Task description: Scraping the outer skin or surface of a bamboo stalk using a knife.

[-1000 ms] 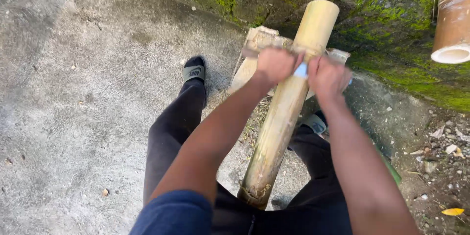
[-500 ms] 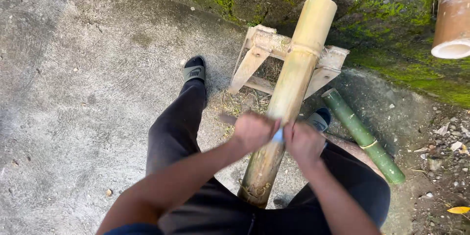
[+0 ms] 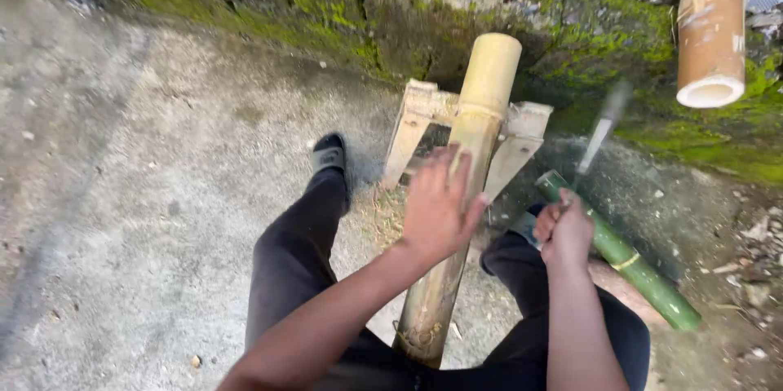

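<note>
Seated on the concrete floor (image 3: 122, 220), I work a yellow bamboo pole (image 3: 457, 220) that runs from between my knees up and away onto a small wooden stand (image 3: 424, 126). Nearest the camera, the pole's lower end rests on the ground by my lap, my black-trousered legs on either side of it.

My left hand (image 3: 436, 212) lies flat on the pole about halfway up, fingers spread wide and pressing down, gripping nothing. To do this well, I judge that this hand should keep the pole pinned so it cannot roll, and stay clear of the line where the blade will land.

My right hand (image 3: 564, 232) is closed in a fist around the handle of a knife (image 3: 599, 134), raised off to the right of the pole with the blade blurred and pointing up and away. The stroke seems to call for a controlled, shallow angle along the grain, directed away from my body and my holding fingers.

Just beside my right hand, a green bamboo piece (image 3: 628, 265) lies slanted on the ground. Beyond my left foot in its dark sandal (image 3: 329, 152), the stand cradles the pole's upper part. Farther back rises a moss-covered wall (image 3: 391, 16), and a brown bamboo section (image 3: 711, 32) hangs in at the top right.
</note>
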